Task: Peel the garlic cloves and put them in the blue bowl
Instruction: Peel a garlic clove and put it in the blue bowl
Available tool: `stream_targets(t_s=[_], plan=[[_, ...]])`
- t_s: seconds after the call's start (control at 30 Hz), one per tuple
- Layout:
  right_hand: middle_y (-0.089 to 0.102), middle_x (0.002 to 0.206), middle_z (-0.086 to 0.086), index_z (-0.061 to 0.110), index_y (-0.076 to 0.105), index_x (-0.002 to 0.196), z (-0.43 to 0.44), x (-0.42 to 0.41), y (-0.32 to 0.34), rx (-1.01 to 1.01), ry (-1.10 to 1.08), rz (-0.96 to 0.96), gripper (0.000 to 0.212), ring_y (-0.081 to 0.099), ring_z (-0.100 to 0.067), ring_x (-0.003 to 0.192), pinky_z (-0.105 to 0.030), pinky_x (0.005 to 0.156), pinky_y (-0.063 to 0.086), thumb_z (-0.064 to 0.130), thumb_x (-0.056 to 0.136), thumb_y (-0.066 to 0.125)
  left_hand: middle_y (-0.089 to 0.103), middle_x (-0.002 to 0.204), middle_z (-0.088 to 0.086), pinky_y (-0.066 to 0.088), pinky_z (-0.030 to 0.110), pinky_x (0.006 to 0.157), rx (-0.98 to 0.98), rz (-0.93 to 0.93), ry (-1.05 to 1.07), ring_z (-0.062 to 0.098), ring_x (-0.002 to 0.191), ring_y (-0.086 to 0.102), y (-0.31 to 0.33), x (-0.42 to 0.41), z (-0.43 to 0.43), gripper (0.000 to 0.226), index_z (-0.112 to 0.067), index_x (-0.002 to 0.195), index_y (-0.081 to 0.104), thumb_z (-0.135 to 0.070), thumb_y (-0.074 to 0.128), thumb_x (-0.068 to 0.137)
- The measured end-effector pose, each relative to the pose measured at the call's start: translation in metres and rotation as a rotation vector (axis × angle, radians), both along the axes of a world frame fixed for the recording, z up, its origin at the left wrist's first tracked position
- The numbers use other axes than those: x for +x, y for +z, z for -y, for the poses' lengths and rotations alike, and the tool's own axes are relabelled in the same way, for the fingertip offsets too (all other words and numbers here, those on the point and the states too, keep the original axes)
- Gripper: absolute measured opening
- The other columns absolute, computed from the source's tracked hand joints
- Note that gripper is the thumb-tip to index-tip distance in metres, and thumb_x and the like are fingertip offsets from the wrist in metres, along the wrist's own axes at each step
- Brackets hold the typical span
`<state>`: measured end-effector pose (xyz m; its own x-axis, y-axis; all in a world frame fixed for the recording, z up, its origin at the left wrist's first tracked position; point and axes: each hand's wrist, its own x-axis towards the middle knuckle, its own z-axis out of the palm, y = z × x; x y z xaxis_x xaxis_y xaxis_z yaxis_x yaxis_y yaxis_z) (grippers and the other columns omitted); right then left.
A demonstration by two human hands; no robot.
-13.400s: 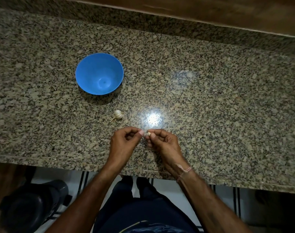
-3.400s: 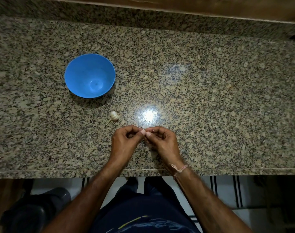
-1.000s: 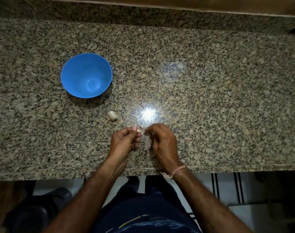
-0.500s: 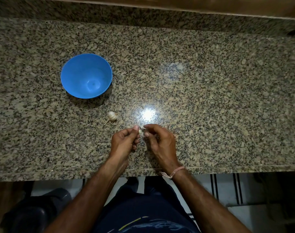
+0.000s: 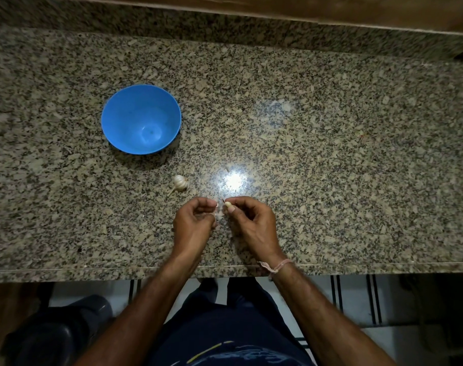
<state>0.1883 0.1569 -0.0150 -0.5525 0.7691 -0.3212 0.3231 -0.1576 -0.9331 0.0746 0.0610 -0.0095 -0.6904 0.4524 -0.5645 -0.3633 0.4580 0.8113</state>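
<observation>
Pale garlic clove (image 5: 228, 205) pinched in right hand (image 5: 251, 225); left hand (image 5: 194, 224) curled, contents unclear.

Right hand (image 5: 251, 223) pinches pale garlic clove (image 5: 228, 205); left hand (image 5: 194, 223) curled just beside it. Garlic bulb (image 5: 179, 182) and blue bowl (image 5: 141, 119) on granite table (image 5: 330, 154).

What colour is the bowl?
Plain bright blue bowl, seen in the head view.
</observation>
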Motion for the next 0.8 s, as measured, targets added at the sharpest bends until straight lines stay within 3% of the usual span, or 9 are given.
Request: stream_targets(t_s=[0.1, 0.27, 0.4, 0.5, 0.6, 0.7, 0.8], plan=[[0.079, 0.105, 0.000, 0.009, 0.078, 0.109, -0.004, 0.003, 0.001, -0.027, -0.013, -0.006, 0.015, 0.074, -0.016, 0.103, -0.040, 0.095, 0.060, 0.009, 0.094, 0.074, 0.074, 0.086, -0.001, 0.060, 0.048, 0.075, -0.046, -0.153, -0.101, 0.030, 0.084, 0.070, 0.003, 0.000, -0.001, 0.016, -0.020, 0.087, 0.073, -0.013, 0.064, 0.098], [0.078, 0.098, -0.004, 0.010, 0.078, 0.104, -0.005, 0.003, 0.001, -0.038, -0.009, -0.020, 0.015, 0.073, -0.025, 0.095, -0.039, 0.089, 0.062, 0.009, 0.089, 0.080, 0.065, 0.071, -0.007, 0.042, 0.020, 0.057, -0.083, -0.318, -0.207, 0.000, 0.063, 0.057, 0.008, -0.003, -0.003, 0.023, -0.016, 0.084, 0.069, -0.028, 0.062, 0.102], [0.077, 0.096, -0.008, 0.008, 0.076, 0.100, -0.004, 0.001, 0.003, -0.051, -0.008, -0.039, 0.015, 0.073, -0.031, 0.093, -0.044, 0.086, 0.063, 0.012, 0.087, 0.082, 0.076, 0.092, -0.006, 0.060, 0.027, 0.072, -0.005, -0.241, -0.220, 0.010, 0.085, 0.072, 0.007, -0.005, 0.002, 0.012, -0.022, 0.102, 0.075, -0.029, 0.066, 0.101], [0.079, 0.099, -0.006, 0.005, 0.077, 0.102, -0.002, -0.001, 0.004, -0.050, 0.028, -0.060, 0.014, 0.075, -0.025, 0.096, -0.042, 0.088, 0.063, 0.009, 0.089, 0.079, 0.078, 0.092, -0.004, 0.061, 0.030, 0.077, 0.059, -0.148, -0.180, 0.013, 0.089, 0.075, 0.006, -0.004, 0.003, 0.006, -0.022, 0.100, 0.076, -0.025, 0.075, 0.095], [0.079, 0.107, -0.005, 0.006, 0.074, 0.117, 0.002, -0.002, 0.005, -0.057, 0.051, -0.057, 0.027, 0.075, -0.021, 0.104, -0.038, 0.092, 0.061, 0.000, 0.091, 0.075, 0.077, 0.090, -0.003, 0.060, 0.027, 0.076, 0.032, -0.193, -0.143, 0.013, 0.087, 0.074, 0.004, -0.009, 0.009, 0.004, -0.021, 0.097, 0.075, -0.021, 0.076, 0.094], [0.076, 0.114, 0.001, 0.013, 0.071, 0.126, 0.004, 0.004, 0.007, 0.030, 0.076, 0.031, 0.037, 0.071, -0.004, 0.104, -0.023, 0.089, 0.059, 0.000, 0.092, 0.073, 0.074, 0.091, -0.007, 0.052, 0.009, 0.067, -0.034, -0.334, -0.099, -0.001, 0.081, 0.069, 0.007, -0.022, 0.023, 0.006, -0.020, 0.099, 0.072, -0.015, 0.074, 0.095], [0.065, 0.115, 0.017, 0.021, 0.070, 0.127, 0.003, 0.019, 0.007, 0.230, 0.163, 0.176, 0.040, 0.059, 0.017, 0.103, -0.005, 0.085, 0.049, 0.002, 0.092, 0.072, 0.071, 0.091, -0.007, 0.047, 0.005, 0.063, -0.089, -0.421, -0.054, -0.005, 0.076, 0.064, 0.004, -0.040, 0.039, 0.010, -0.018, 0.101, 0.071, -0.010, 0.073, 0.095]])
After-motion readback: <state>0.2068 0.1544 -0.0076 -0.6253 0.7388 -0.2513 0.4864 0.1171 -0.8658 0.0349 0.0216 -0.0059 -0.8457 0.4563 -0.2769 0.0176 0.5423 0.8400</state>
